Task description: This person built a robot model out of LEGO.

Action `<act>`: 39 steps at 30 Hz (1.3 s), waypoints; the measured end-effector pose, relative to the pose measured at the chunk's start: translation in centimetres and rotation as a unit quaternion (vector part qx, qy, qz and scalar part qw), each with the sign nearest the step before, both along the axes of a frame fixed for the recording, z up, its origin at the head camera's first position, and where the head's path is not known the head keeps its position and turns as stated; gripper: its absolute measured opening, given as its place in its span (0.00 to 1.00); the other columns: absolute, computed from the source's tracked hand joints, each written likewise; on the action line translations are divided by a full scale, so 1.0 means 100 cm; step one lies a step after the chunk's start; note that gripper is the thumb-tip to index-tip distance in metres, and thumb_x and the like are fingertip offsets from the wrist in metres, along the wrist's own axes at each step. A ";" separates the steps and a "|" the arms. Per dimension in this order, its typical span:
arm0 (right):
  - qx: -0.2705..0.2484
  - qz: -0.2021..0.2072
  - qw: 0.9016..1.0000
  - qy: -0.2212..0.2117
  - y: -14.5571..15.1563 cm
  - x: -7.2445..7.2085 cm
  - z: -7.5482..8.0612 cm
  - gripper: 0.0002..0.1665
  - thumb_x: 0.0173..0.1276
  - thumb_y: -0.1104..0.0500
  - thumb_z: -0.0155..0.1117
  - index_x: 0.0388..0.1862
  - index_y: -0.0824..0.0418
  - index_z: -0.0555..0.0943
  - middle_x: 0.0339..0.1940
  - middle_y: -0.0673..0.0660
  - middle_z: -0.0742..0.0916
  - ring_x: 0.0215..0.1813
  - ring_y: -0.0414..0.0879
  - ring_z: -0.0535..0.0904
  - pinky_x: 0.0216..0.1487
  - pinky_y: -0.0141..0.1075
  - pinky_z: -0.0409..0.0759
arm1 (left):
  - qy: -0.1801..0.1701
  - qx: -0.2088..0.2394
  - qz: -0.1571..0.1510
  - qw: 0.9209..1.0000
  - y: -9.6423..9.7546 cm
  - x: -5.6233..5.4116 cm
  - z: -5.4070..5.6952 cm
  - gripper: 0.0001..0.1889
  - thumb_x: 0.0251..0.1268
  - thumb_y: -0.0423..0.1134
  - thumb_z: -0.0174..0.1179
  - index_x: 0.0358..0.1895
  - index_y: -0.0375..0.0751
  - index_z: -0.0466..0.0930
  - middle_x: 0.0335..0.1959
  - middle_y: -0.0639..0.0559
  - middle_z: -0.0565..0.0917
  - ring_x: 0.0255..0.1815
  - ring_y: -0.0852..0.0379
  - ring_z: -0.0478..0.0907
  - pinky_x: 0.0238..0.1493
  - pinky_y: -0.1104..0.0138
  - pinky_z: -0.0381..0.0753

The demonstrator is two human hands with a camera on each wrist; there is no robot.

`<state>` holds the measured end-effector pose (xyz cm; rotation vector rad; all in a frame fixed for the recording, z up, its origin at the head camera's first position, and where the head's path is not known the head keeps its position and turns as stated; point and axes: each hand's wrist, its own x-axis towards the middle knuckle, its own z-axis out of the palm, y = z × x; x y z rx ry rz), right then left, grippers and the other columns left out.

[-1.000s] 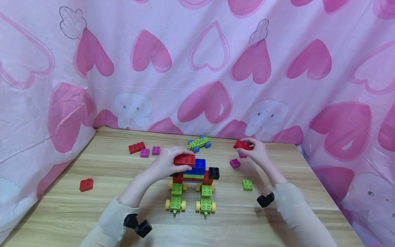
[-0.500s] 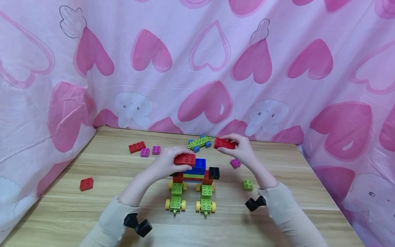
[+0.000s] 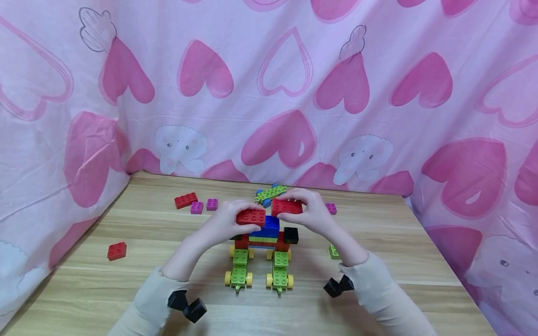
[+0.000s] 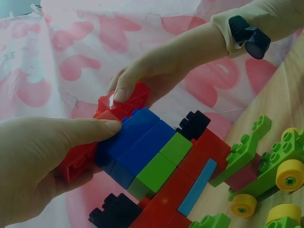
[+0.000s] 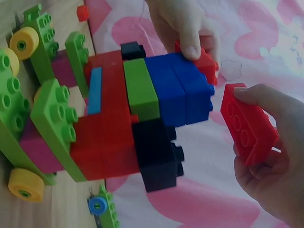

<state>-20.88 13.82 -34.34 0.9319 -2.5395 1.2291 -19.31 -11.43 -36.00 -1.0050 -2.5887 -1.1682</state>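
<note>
A toy-brick figure stands on the table, with red bricks (image 4: 164, 202), lime bricks (image 5: 141, 88), blue bricks (image 3: 269, 226) on top, and a black brick (image 3: 291, 235) at the side. Its lime wheeled bases (image 3: 239, 275) have yellow wheels. My left hand (image 3: 224, 224) grips a red brick (image 3: 251, 217) on the left part of the blue top, overhanging it. Between thumb and fingers, my right hand (image 3: 315, 214) pinches another red brick (image 3: 286, 206). In the right wrist view this second brick (image 5: 247, 123), hollow underside showing, is apart from the blue studs.
Behind the figure is a lime wheeled base (image 3: 271, 193) with blue wheels. On the left lie red bricks (image 3: 116, 251) and magenta bricks (image 3: 196, 207). A magenta brick (image 3: 331, 208) and a lime brick (image 3: 334, 252) lie right. A pink heart-print curtain (image 3: 277, 140) hangs behind the table.
My right hand has carried its red brick leftward from the table's right side to just above the blue top. My left hand stays on its red brick.
</note>
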 end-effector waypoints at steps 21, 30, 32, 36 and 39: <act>0.014 0.034 0.999 -0.023 -0.010 0.008 -0.007 0.20 0.57 0.56 0.76 0.50 0.55 0.86 0.47 0.52 0.88 0.47 0.46 0.80 0.36 0.33 0.84 | 0.008 0.004 -0.002 1.000 0.000 0.001 0.001 0.20 0.57 0.40 0.71 0.53 0.40 0.83 0.51 0.44 0.86 0.48 0.50 0.83 0.47 0.61 0.85; 0.025 0.033 0.999 -0.001 -0.012 0.010 -0.006 0.21 0.56 0.57 0.77 0.49 0.57 0.87 0.47 0.55 0.88 0.46 0.46 0.80 0.32 0.30 0.81 | 0.012 0.003 -0.003 1.000 0.000 0.000 0.001 0.20 0.56 0.40 0.71 0.53 0.40 0.83 0.51 0.44 0.86 0.48 0.50 0.83 0.48 0.59 0.85; 0.032 0.029 0.999 0.002 -0.013 0.010 -0.006 0.20 0.56 0.56 0.77 0.49 0.57 0.87 0.47 0.55 0.88 0.45 0.46 0.80 0.31 0.30 0.80 | 0.010 0.003 -0.002 1.000 0.000 0.000 0.001 0.20 0.56 0.40 0.72 0.53 0.40 0.83 0.51 0.45 0.86 0.49 0.50 0.84 0.48 0.59 0.85; 0.040 0.026 0.999 0.008 -0.013 0.010 -0.006 0.20 0.55 0.57 0.77 0.49 0.58 0.87 0.47 0.56 0.88 0.46 0.47 0.81 0.33 0.30 0.81 | 0.009 0.003 -0.002 1.000 0.001 0.001 0.000 0.20 0.57 0.40 0.71 0.53 0.40 0.83 0.51 0.44 0.86 0.49 0.50 0.84 0.49 0.59 0.85; 0.041 0.027 0.999 0.012 -0.014 0.010 -0.006 0.20 0.55 0.57 0.77 0.48 0.58 0.87 0.47 0.56 0.88 0.46 0.48 0.81 0.35 0.30 0.82 | 0.008 0.004 -0.001 1.000 0.001 0.001 0.000 0.20 0.57 0.40 0.71 0.54 0.40 0.83 0.52 0.45 0.86 0.49 0.50 0.84 0.49 0.59 0.85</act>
